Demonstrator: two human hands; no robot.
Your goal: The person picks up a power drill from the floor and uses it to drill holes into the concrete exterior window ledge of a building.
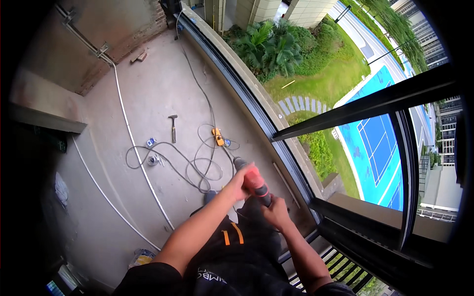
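Outdoors: beyond the window, upper right of the frame, we list a lawn (340,69), shrubs and a blue sports court (380,145).
Floor: bare and grey (98,148), filling the left and middle of the frame.
Window frame: dark (239,84), one long rail running from top centre down to lower right.
White pipe: thin (158,200), crossing the floor from upper left toward lower centre.
Grey cord: slack (207,98), descending from top centre and looping loosely mid-frame, over the white pipe at left.
Power tool: red and black (256,182), just right of centre, held clear of the floor, nose toward upper left; red part blurred.
Hammer: one (173,129), lying left of centre, head uppermost in the frame, apart from the cord.
Left hand: closed (240,187) about the tool's red body; we cannot tell every finger's position.
Right hand: curled (276,213) round the black rear end, lower right of the left hand; fingertips partly hidden from us.
Yellow block: small (217,137), centre, amid the cord's loops.
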